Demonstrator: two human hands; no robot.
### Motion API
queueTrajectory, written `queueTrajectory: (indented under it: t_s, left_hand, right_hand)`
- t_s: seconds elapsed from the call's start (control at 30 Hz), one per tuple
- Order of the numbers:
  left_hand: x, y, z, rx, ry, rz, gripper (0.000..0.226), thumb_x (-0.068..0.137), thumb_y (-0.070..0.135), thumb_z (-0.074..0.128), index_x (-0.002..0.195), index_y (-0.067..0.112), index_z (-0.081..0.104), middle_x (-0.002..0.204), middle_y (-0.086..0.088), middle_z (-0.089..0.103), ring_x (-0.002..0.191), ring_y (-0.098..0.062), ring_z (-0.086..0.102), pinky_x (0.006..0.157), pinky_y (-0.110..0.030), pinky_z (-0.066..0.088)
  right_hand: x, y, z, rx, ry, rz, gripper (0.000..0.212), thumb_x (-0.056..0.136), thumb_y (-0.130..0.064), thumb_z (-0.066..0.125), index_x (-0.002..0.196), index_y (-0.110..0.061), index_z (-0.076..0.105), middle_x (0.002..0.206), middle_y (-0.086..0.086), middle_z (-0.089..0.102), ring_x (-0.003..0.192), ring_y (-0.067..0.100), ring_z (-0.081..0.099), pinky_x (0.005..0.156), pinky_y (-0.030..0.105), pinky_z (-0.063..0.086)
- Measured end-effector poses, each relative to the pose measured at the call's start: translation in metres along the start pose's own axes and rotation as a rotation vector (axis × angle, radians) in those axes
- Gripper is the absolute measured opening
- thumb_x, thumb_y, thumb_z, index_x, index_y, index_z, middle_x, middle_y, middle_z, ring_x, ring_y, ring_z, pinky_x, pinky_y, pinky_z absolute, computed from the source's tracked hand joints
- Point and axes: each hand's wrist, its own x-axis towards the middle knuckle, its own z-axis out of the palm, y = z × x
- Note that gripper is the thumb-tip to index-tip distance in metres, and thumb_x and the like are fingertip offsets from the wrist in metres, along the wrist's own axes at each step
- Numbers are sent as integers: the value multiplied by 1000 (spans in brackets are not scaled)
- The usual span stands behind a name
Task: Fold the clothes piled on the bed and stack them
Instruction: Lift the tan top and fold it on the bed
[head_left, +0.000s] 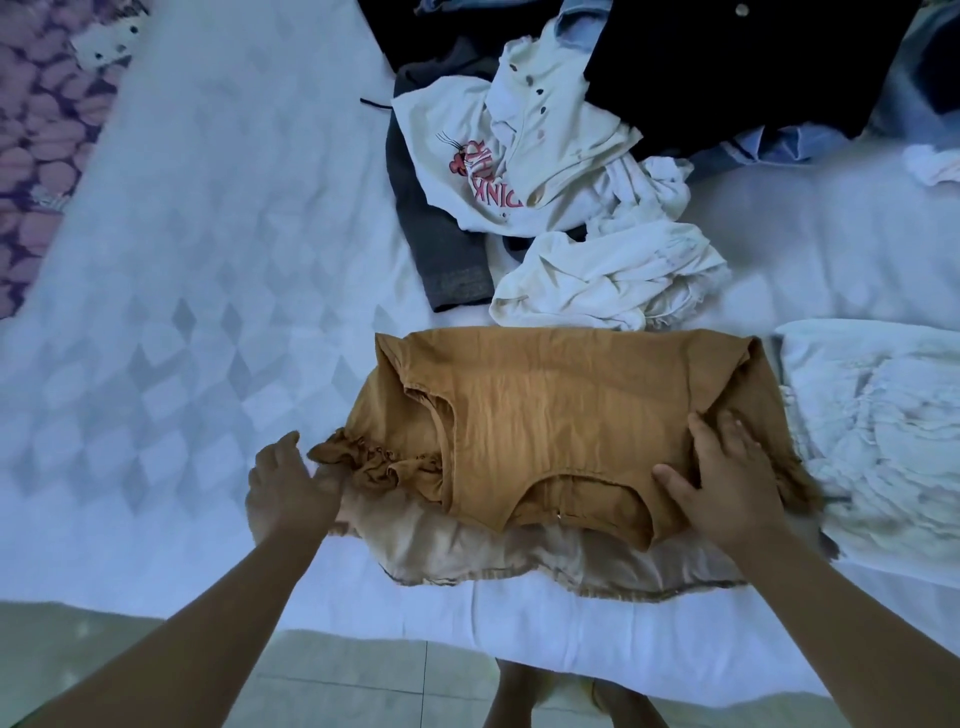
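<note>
Bedsheet (208, 312) carries unfolded clothes (571, 171); left hand (291, 488) pinches brown top (561, 415), right hand (727, 483) spread.

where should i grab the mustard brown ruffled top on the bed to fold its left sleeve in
Pinch the gathered ruffle sleeve of the mustard brown top, coming from the left, where the left hand already sits. The ruffle sticks out past the body onto the white bedsheet, bunched enough to pinch. The right hand lies flat on the right side and can pin the body down.
</note>
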Motion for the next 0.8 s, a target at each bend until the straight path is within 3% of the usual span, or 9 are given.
queueTrajectory:
  t_s: [0.1, 0.2, 0.27, 0.33, 0.43, 0.53, 0.63, 0.73, 0.8]
  left_hand:
    - [-19, 35, 6, 11, 70, 255, 62, 83, 5, 54, 142, 8, 37, 152, -13, 29, 141, -30, 22, 113, -46, 22]
    - [-45, 77, 26, 59, -12, 578, 57, 93, 35, 34, 146, 13, 34, 156, -5, 21, 146, -26, 14, 115, -42, 18]
    - [-63, 105, 45, 163, -151, 755, 62, 96, 48, 19, 151, 20, 13, 158, 1, 0, 146, -19, -7, 119, -38, 2]
    - [-79, 129, 69, 285, -237, 863, 70, 89, 57, 2, 150, 23, -3, 155, 4, -15, 141, -16, -23, 117, -36, -11]
    - [-99, 151, 99, 456, -259, 934, 78, 80, 64, -7, 146, 23, -13, 152, 2, -25, 137, -23, -29, 113, -44, -15]
    - [-103, 153, 121, 641, -407, 829, 72, 94, 62, 14, 141, 26, -27, 150, 3, -35, 140, -24, -30, 111, -49, -17]
    - [-100, 154, 123, 658, -426, 813, 75, 96, 59, 22, 138, 27, -30, 153, 2, -32, 141, -25, -28, 112, -49, -16]
    - [-90, 157, 109, 523, -533, 838, 76, 95, 54, 35, 150, 28, -11, 156, 4, -23, 143, -22, -23, 114, -45, -13]
    - [-81, 155, 90, 261, -564, 856, 69, 95, 44, 47, 152, 25, 13, 160, 4, -1, 147, -17, -4, 116, -32, -3]
  right_hand:
    - [-4, 9, -5, 50, 147, 116, 90, 80, -52, 64, 147, -6, 25, 153, 26, 18, 142, 37, 14, 115, 49, 13]
    - [-5, 24, -10, 106, 192, 298, 99, 75, -49, 71, 146, -2, 21, 152, 28, 17, 142, 39, 14, 113, 51, 11]
    - [-2, 31, -12, 147, 204, 346, 100, 73, -49, 73, 144, 0, 23, 149, 29, 24, 140, 39, 19, 112, 52, 15]
    - [4, 35, -16, 147, 180, 365, 102, 70, -51, 75, 144, -2, 24, 144, 25, 35, 136, 39, 29, 109, 52, 22]
    - [14, 34, -25, 146, 72, 415, 105, 66, -53, 77, 143, -7, 23, 137, 21, 45, 129, 39, 37, 104, 50, 26]
    - [20, 35, -26, 280, -79, 406, 88, 66, -45, 80, 135, -10, 36, 130, 17, 52, 120, 36, 46, 101, 47, 33]
    - [15, 27, -35, 573, -190, 337, 36, 71, -19, 78, 101, -13, 58, 107, 13, 65, 91, 26, 57, 82, 35, 47]
    - [7, 7, -53, 726, -164, 279, 37, 69, -11, 75, 101, -19, 58, 95, 4, 64, 85, 21, 58, 73, 33, 48]
    - [1, -15, -65, 832, -152, 242, 43, 65, -11, 73, 103, -24, 58, 93, 1, 66, 84, 21, 62, 75, 38, 54]
